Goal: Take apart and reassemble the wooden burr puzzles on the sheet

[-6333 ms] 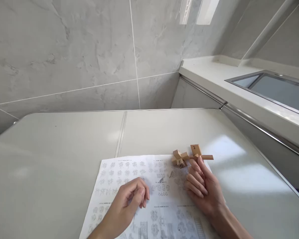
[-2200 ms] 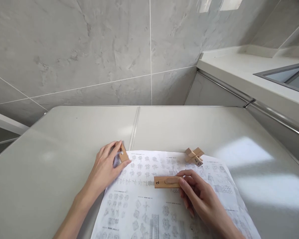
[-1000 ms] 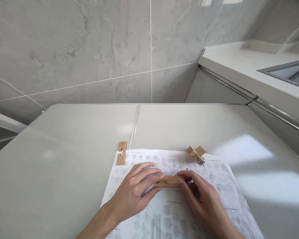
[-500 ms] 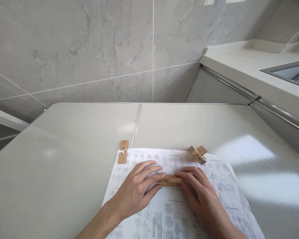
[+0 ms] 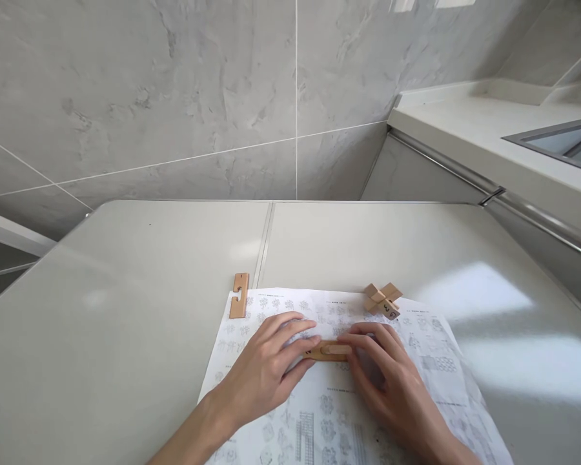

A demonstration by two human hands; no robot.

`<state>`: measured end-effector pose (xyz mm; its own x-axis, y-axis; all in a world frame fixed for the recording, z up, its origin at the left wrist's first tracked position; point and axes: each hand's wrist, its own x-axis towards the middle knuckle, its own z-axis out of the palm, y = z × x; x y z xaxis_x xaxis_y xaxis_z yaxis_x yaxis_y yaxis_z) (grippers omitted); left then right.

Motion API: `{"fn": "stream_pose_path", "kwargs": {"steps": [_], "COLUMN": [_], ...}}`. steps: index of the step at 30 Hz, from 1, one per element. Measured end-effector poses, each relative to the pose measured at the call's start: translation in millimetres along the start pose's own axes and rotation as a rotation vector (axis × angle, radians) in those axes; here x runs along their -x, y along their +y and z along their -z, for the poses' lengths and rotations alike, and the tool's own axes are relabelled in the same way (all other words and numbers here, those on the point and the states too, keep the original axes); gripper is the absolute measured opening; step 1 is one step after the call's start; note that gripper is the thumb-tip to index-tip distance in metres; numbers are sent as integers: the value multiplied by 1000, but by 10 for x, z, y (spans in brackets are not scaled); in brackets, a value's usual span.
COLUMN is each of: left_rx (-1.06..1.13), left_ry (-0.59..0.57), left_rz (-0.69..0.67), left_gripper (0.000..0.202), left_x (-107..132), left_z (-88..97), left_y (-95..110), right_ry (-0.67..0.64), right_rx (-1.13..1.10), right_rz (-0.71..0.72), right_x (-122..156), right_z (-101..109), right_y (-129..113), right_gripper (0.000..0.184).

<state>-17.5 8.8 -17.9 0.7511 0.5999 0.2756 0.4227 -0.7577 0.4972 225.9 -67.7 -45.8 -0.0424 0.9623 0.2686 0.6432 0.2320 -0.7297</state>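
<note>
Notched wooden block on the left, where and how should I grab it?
I'd pinch the notched block across its solid near end, left hand coming from the near side: it points away from you, and the notch cuts its left edge.

A glossy off-white worktop [image 5: 140, 303] is spreading across the view, its corners rounding off at the far edge. A narrow seam [image 5: 265, 242] is running across it, and bright light patches are shining on its right side. Behind it, a grey marbled tile wall [image 5: 174, 84] is rising, pale grout lines crossing it. To the right, a white counter [image 5: 445, 119] is standing above grey cabinet fronts [image 5: 411, 165], a shiny metal strip [image 5: 552, 226] running beneath its edge. A metal-framed inset [image 5: 554, 139] is lying in the counter, partly cropped. At far left, a white bar [image 5: 17, 232] is slanting down beside the worktop.
</note>
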Motion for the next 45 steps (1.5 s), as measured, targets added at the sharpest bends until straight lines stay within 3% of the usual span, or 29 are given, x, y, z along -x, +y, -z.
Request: {"fn": "stream_pose_path", "kwargs": {"steps": [12, 20, 34, 45], "left_rx": [-6, 12, 25, 34], "left_ry": [-34, -31, -41, -71], "left_rz": [-53, -51, -39, -15], "left_gripper": [27, 26, 25, 26], "left_x": [-14, -21, -18, -9], "left_z": [46, 40, 58, 54], "left_y": [33, 25, 48, 44], "right_ry": [-80, -59, -69, 21], "right_rx": [-111, -124, -103, -245], "right_rz": [56, 136, 174, 31], "right_x": [-1, -34, -16, 29], "right_z": [22, 38, 52, 40], "right_y": [-82, -111, -109, -98], "right_gripper": [22, 22, 34, 22]}}
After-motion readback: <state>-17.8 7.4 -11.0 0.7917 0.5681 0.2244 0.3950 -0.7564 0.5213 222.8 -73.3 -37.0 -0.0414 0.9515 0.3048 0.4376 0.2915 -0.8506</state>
